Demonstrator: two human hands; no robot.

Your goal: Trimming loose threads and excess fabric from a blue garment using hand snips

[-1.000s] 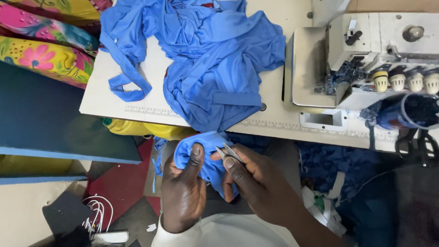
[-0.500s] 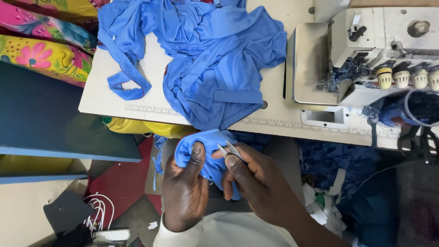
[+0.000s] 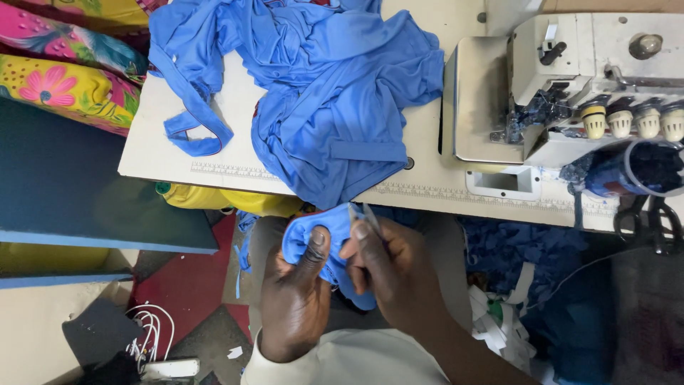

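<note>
Here, soft crumpled blue cloth (image 3: pixel 313 239), gripped.

We see soft, even daylight on the pale table (image 3: pixel 178 153) — no glare. The floor (image 3: pixel 192 285) below sits dim, the lower right corner murky, and the hands slightly blurred.

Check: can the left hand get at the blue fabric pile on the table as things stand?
Probably not right away: the left hand grips a small blue piece below the table edge. Nothing blocks the path up to the blue fabric pile.
</note>
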